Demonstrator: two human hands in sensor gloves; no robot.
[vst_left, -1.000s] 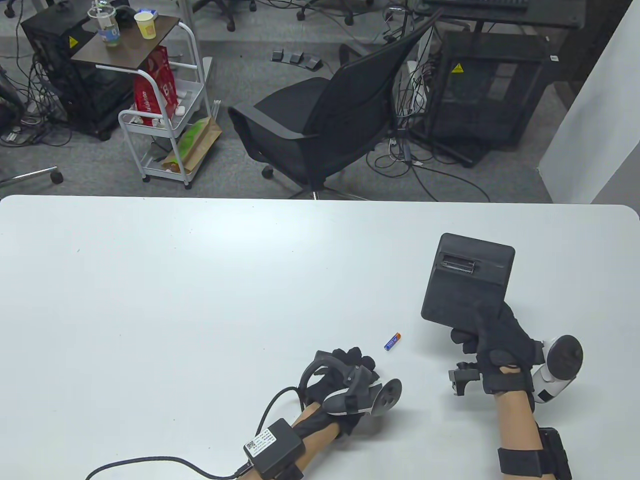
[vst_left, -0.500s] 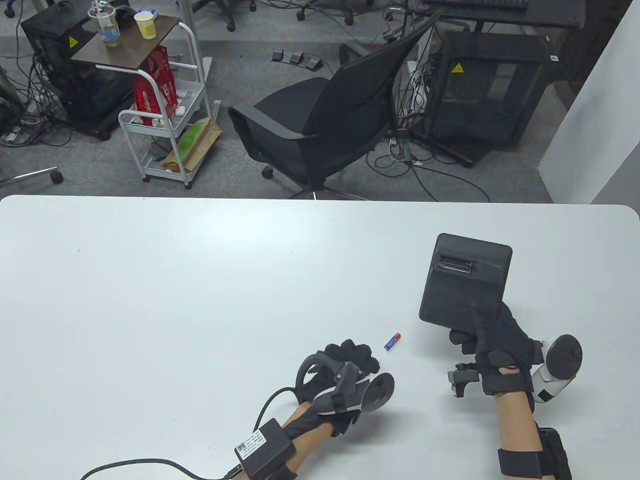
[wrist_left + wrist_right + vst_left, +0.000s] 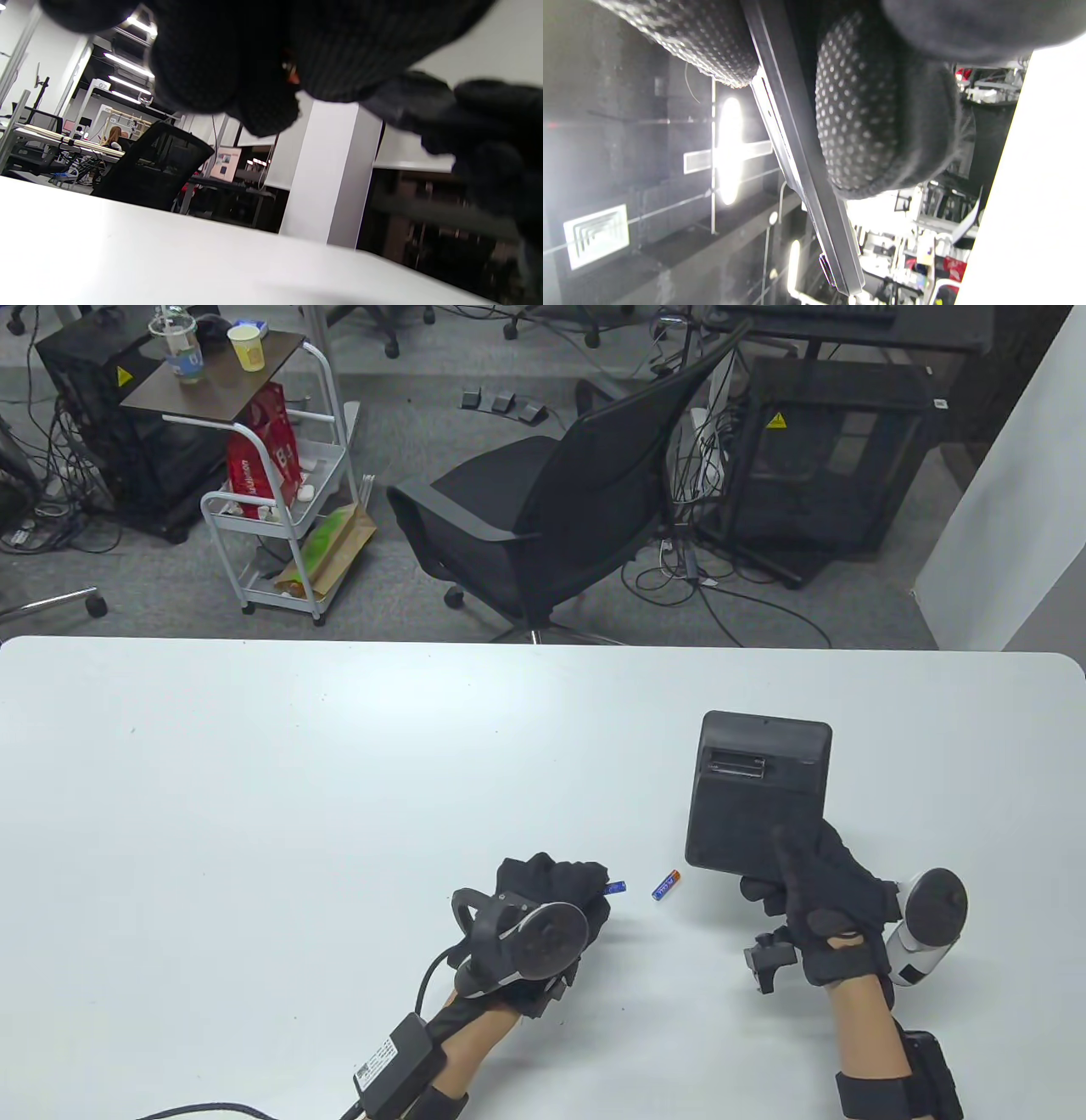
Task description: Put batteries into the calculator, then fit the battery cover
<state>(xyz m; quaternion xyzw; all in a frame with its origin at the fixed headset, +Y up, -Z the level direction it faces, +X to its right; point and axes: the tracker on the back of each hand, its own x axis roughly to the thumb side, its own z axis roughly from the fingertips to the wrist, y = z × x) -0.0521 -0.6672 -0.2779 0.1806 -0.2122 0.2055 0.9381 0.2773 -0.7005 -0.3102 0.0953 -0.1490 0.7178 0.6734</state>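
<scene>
left hand (image 3: 551, 891) now grips a battery (image 3: 616, 887); right hand (image 3: 814, 891) shifted the held calculator (image 3: 755, 793) leftward.

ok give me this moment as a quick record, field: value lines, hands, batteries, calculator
left hand: holds a battery, blue end poking out past the fingers
right hand: grips the calculator by its near edge, back side up
battery bay: open, contents too small to tell
second battery: lies on the table, between the hands
cover: not seen
</scene>
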